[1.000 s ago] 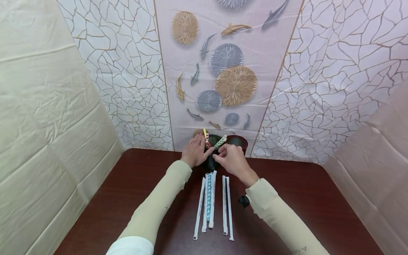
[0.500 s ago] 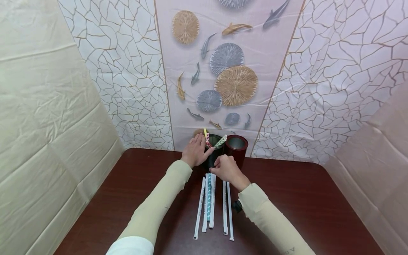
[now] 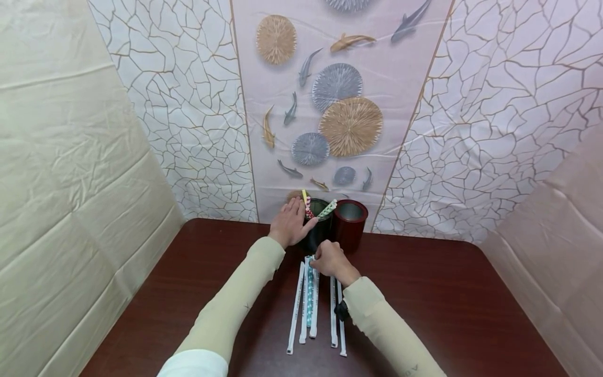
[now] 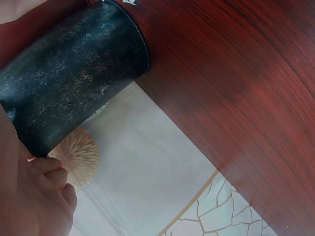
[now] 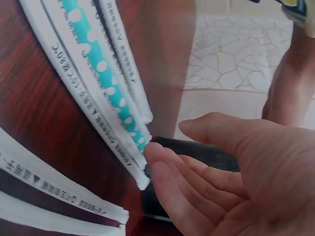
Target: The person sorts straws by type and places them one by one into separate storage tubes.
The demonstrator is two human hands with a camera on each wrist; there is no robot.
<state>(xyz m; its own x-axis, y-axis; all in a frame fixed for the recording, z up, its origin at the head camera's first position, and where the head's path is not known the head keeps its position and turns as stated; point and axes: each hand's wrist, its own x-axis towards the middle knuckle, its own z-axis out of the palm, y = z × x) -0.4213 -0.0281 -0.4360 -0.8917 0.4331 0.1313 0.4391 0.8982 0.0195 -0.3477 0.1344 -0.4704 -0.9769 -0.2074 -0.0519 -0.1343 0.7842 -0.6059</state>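
My left hand [image 3: 288,222] lies around the rim of a black cylindrical cup [image 3: 319,241], its thumb across the front; the left wrist view shows bent fingers at the rim of the cup [image 4: 78,73]. Straws with yellow, red-patterned and green-patterned [image 3: 327,209] ends stick out of it. My right hand [image 3: 330,258] is in front of the cup, over the far ends of several straws. In the right wrist view the thumb stands apart from the fingers, and the fingertips are beside a teal dotted straw [image 5: 101,69] and white-wrapped straws [image 5: 74,93].
A dark red cup [image 3: 349,225] stands right of the black one, against the patterned backdrop [image 3: 348,125]. Two more white-wrapped straws [image 3: 333,314] lie to the right on the reddish-brown table [image 3: 438,293]. Cloth walls rise on both sides.
My right hand has come down from the cups' rims toward me, to the far ends of the straws on the table. My left hand has stayed at the black cup.
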